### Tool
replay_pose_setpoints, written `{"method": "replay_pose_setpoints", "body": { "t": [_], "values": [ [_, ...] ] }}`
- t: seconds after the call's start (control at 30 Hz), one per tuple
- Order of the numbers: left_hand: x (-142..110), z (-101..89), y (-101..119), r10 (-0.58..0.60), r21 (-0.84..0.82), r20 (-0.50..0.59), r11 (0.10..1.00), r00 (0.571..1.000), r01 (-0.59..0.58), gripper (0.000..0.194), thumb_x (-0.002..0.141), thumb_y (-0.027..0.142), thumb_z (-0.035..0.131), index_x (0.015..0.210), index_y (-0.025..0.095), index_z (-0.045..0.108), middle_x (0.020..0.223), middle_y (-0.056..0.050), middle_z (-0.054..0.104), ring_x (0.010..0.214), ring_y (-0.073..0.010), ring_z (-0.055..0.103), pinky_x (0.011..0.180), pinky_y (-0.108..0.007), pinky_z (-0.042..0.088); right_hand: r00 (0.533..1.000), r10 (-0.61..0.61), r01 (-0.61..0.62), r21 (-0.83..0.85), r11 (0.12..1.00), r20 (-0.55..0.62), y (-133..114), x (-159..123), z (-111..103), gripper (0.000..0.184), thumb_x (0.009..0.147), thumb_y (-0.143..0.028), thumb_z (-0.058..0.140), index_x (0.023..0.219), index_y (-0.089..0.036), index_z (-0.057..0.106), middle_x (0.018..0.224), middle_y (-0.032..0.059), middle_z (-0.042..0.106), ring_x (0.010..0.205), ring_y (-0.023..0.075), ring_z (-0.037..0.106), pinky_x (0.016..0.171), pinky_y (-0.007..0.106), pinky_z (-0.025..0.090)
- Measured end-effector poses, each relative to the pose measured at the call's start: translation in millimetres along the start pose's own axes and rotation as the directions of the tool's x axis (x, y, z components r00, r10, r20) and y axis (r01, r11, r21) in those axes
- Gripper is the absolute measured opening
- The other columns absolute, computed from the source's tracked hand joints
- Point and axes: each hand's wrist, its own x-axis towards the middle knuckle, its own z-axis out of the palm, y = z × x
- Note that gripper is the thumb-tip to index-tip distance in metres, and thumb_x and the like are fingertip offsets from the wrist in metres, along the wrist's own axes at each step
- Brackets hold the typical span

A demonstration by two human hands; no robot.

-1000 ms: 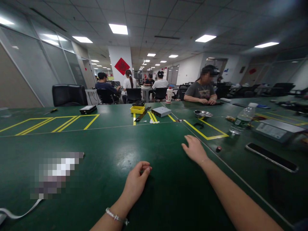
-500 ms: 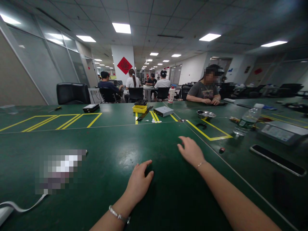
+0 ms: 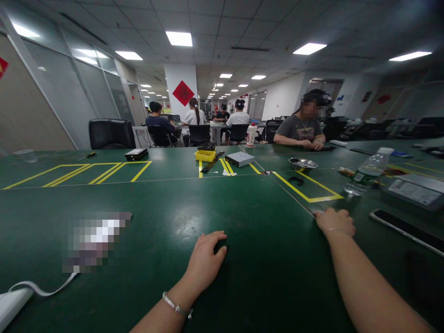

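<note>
My left hand (image 3: 207, 256) rests low over the green table (image 3: 145, 231), its thumb apart from the bent fingers and nothing in it. Further right, my right hand (image 3: 335, 222) is down at the table near the pale seam line, knuckles up and fingers curled under. It covers the spot where a small red-and-dark piece lay. Whatever is beneath the fingers is hidden. A dark phone (image 3: 409, 229) lies to the right of that hand, and a clear water bottle (image 3: 367, 173) stands tilted in view beyond it.
Farther back are a metal bowl (image 3: 303, 163), a grey drive box (image 3: 239, 159), a yellow tray (image 3: 204, 155) and a black-and-silver box (image 3: 136, 154). A grey metal case (image 3: 418, 189) sits right. A blurred-out device (image 3: 97, 240) with a white cable lies left. A person (image 3: 301, 129) sits opposite.
My right hand has moved right and down onto the small red-and-dark piece, which is now covered. My left hand stays nearly in place. The whole view has shifted slightly.
</note>
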Motion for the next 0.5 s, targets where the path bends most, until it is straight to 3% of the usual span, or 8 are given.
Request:
{"method": "replay_pose_setpoints", "body": {
  "t": [0.17, 0.33, 0.5],
  "values": [
    [0.3, 1.2, -0.9, -0.003, -0.015, 0.005, 1.000, 1.000, 0.003, 0.026, 0.075, 0.025, 0.050, 0.099, 0.025, 0.060, 0.117, -0.004, 0.057, 0.111, -0.0211, 0.048, 0.104, -0.046, 0.017, 0.998, -0.054, 0.052, 0.043, 0.998, 0.035, 9.1, 8.1, 0.7, 0.040, 0.075, -0.023, 0.035, 0.106, -0.012, 0.059, 0.109, 0.0225, 0.046, 0.096, 0.0352, 0.051, 0.070, 0.042, 0.044],
    [0.1, 0.3, -0.2, -0.001, -0.016, 0.007, 1.000, 1.000, 0.001, 0.025, 0.075, 0.025, 0.049, 0.098, 0.026, 0.061, 0.117, -0.004, 0.057, 0.111, -0.0215, 0.048, 0.104, -0.047, 0.017, 1.000, 0.001, -0.003, 0.075, 0.997, 0.029, 5.1, 9.8, -1.8, 0.044, 0.078, -0.019, 0.032, 0.115, -0.003, 0.050, 0.108, 0.0263, 0.049, 0.095, 0.0331, 0.052, 0.071, 0.040, 0.044],
    [-0.1, -0.5, 0.2, 0.011, -0.016, 0.012, 1.000, 1.000, -0.011, 0.025, 0.076, 0.025, 0.049, 0.098, 0.026, 0.061, 0.117, -0.003, 0.057, 0.110, -0.0217, 0.048, 0.103, -0.048, 0.017, 0.997, -0.036, 0.034, 0.038, 0.999, 0.064, 3.1, 5.5, -5.5, 0.040, 0.078, -0.018, 0.034, 0.104, 0.000, 0.058, 0.104, 0.0265, 0.050, 0.095, 0.0329, 0.053, 0.070, 0.038, 0.043]
  ]
}}
